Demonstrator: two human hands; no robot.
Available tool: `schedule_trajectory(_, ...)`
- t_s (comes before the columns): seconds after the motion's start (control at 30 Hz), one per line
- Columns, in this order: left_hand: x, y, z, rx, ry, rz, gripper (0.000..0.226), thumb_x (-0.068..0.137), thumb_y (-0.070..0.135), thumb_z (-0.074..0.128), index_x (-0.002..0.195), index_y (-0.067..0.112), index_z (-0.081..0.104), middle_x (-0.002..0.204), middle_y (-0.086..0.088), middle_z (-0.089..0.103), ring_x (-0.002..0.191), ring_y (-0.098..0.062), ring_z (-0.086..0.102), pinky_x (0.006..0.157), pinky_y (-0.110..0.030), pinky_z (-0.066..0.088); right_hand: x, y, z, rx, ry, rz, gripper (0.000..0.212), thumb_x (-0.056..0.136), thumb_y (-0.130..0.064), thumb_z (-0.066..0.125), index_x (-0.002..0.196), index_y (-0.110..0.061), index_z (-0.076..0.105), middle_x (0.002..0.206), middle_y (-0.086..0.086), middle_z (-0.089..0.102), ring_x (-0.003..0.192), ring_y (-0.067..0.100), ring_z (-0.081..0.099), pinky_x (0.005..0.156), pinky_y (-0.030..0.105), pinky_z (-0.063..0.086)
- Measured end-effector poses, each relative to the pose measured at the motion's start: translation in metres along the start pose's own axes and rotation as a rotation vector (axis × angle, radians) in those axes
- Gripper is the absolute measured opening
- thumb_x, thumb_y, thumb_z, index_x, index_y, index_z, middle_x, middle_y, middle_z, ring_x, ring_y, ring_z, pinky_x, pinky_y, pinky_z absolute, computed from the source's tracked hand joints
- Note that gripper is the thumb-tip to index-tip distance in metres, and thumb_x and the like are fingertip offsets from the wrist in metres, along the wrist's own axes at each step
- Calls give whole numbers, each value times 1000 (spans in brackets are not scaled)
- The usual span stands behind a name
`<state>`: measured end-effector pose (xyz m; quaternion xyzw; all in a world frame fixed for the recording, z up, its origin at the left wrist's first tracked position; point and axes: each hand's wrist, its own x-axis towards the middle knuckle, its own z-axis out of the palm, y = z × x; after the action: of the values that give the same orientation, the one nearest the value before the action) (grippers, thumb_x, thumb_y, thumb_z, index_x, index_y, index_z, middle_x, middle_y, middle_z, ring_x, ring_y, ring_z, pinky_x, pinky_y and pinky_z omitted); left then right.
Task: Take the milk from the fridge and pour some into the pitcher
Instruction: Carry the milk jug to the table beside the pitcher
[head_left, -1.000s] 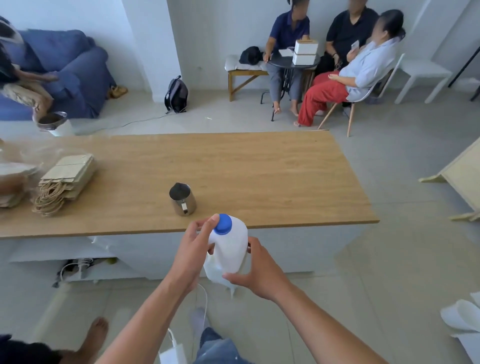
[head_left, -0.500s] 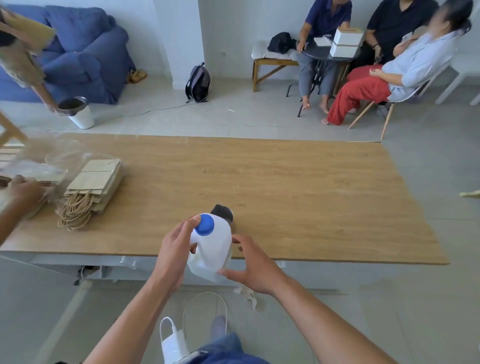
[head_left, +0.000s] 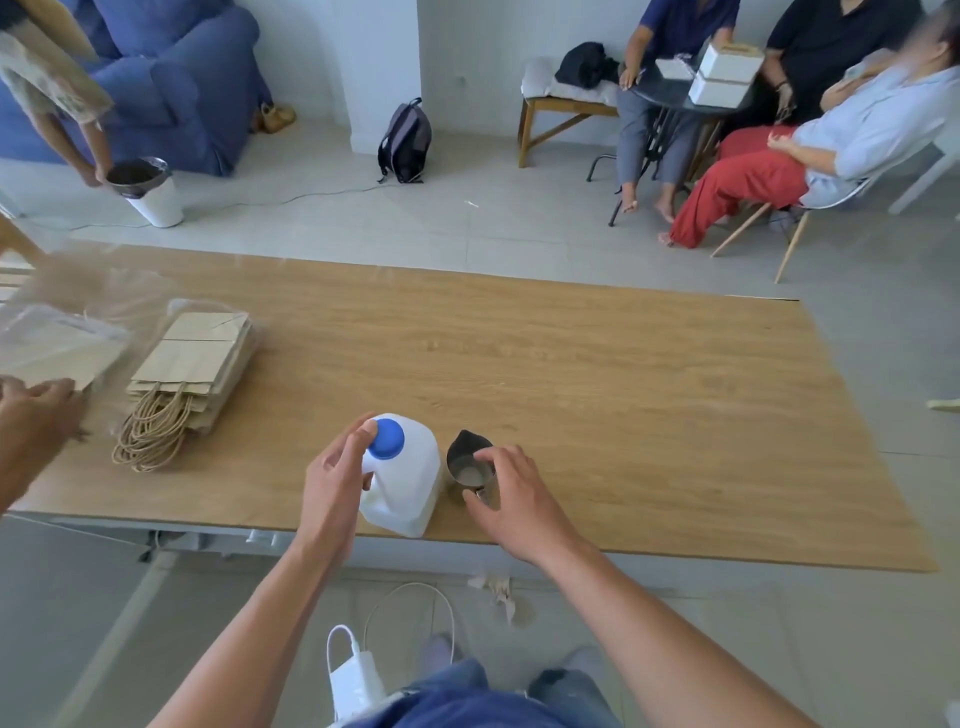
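A white milk jug (head_left: 410, 483) with a blue cap (head_left: 387, 438) stands upright on the wooden table (head_left: 623, 405), close to its near edge. My left hand (head_left: 335, 483) grips the jug at its handle side, thumb up by the cap. Just right of the jug stands a small steel pitcher (head_left: 465, 462), almost touching it, with a little pale liquid in its bottom. My right hand (head_left: 511, 499) is on the pitcher's near side, index finger on the rim and thumb at the handle.
A stack of brown paper bags (head_left: 192, 364) lies on the table's left part. Another person's hand (head_left: 31, 415) works there with clear plastic packs (head_left: 62, 332). A white charger (head_left: 353, 680) and cable hang by my legs. Seated people (head_left: 753, 171) are beyond the table.
I stepped up to the table and the jug went from held in the air to standing on it. My right hand left the jug and moved onto the pitcher.
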<state>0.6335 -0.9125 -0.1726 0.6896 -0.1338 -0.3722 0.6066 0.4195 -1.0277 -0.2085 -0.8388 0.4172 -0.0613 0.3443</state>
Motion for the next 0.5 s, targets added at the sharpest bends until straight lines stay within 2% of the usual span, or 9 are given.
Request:
schedule_trajectory(0.1, 11, -3, 2, 13, -14, 20, 38, 105, 51, 64, 133, 33, 83, 126, 6, 82, 101, -13, 63, 81, -32, 49, 11, 4, 3, -48, 44, 24, 67, 102, -47, 72, 157, -19, 47, 152, -2, 45, 142, 19, 45, 117, 37, 46)
schedule_trajectory(0.2, 20, -3, 4, 37, -36, 29, 31, 111, 42, 62, 132, 34, 83, 123, 7, 83, 100, -11, 64, 81, -34, 49, 22, 7, 8, -87, 42, 55, 80, 99, -53, 75, 162, -18, 41, 156, 0, 42, 144, 21, 44, 117, 41, 48)
schedule_trajectory(0.33, 27, 0, 6, 64, -68, 31, 30, 113, 39, 61, 136, 34, 81, 125, 9, 83, 101, -8, 66, 82, -32, 51, 35, 10, 19, -182, -6, 117, 95, 97, -62, 75, 168, -17, 31, 162, 3, 38, 147, 26, 44, 113, 42, 51)
schedule_trajectory(0.5, 19, 2, 13, 77, -71, 33, 34, 114, 44, 58, 143, 36, 75, 120, 18, 82, 96, -2, 66, 82, -25, 52, 46, 10, 33, -240, -11, 198, 101, 97, -60, 77, 170, -16, 23, 163, 6, 37, 144, 30, 46, 104, 43, 55)
